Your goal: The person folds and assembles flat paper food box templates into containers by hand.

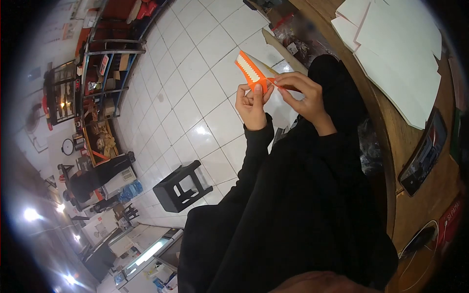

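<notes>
Above the tiled floor, my left hand (251, 108) grips an orange piece (243, 62) with a pale panel and a zigzag, tooth-like edge. It looks like folded card or paper, but I cannot make out its exact kind. The thumb lies on its lower end, and the far end points up and away. My right hand (307, 97) is closed in a pinch at the near end of the same piece, by a thin orange strip or flap. Fingers partly hide that end. Both hands come out of black sleeves.
On the wooden table (378, 132) at right lie white sheets (398, 53), a dark phone (424, 154) and a white cable (425, 227). A black stool (181, 186) stands on the floor (205, 119). Shelves (110, 73) and a person in dark clothes (93, 180) are at left.
</notes>
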A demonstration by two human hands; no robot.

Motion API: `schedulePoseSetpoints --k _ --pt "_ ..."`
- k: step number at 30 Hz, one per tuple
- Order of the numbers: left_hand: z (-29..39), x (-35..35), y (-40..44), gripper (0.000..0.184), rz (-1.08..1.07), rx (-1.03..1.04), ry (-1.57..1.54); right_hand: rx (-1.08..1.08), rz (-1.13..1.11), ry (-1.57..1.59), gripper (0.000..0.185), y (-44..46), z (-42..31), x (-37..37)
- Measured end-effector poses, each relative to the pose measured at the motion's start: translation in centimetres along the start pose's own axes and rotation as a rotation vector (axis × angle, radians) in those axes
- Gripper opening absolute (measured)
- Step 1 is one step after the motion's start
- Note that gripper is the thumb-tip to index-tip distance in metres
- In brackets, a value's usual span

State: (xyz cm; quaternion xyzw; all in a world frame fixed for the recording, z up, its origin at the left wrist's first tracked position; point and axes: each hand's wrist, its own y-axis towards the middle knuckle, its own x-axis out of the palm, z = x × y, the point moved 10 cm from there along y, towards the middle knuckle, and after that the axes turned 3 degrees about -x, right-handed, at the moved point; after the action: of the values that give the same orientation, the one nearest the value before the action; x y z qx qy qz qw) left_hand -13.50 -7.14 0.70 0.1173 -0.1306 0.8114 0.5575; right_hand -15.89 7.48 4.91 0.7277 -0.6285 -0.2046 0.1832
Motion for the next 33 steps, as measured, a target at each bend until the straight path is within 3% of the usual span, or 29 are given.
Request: schedulePoseSetpoints --k 4,6,9,10,12,18,28,31,33 --pt "-0.3 -0.1 -0.1 0.01 -0.003 -0.028 -0.073 0.191 0.058 0.216 0.008 -0.6 3.6 -0.9" --pt "1.7 0.6 -0.5 0.008 0.014 0.238 0.399 0.261 0.096 0.33 0.008 -1.0 4.9 -1.1" --pt "0.3 0.0 -0.2 0.008 -0.009 0.229 0.599 0.34 0.105 0.452 0.008 -1.3 5.1 -0.5" --pt "0.1 0.0 -0.1 0.008 -0.008 0.229 0.599 0.355 0.093 0.421 0.008 -1.4 5.0 -0.3" --pt "-1.5 -0.3 0.3 0.01 -0.044 0.101 0.26 0.369 0.081 0.389 0.009 -1.4 4.9 0.0" --pt "-3.6 -1.3 0.5 0.01 -0.018 0.001 -0.001 0.288 0.094 0.287 0.01 -1.5 4.5 0.1" --pt "-3.3 -1.7 0.0 0.014 -0.005 0.005 0.01 0.073 0.018 -0.011 0.008 -0.7 1.7 0.5" --pt "-1.9 -2.0 -0.7 0.013 0.103 0.159 0.005 0.049 -0.014 -0.012 0.009 -0.6 1.6 1.2" --pt "-0.7 -1.7 -1.3 0.009 0.13 0.292 0.208 0.043 -0.034 -0.018 0.009 -0.6 1.5 1.6"
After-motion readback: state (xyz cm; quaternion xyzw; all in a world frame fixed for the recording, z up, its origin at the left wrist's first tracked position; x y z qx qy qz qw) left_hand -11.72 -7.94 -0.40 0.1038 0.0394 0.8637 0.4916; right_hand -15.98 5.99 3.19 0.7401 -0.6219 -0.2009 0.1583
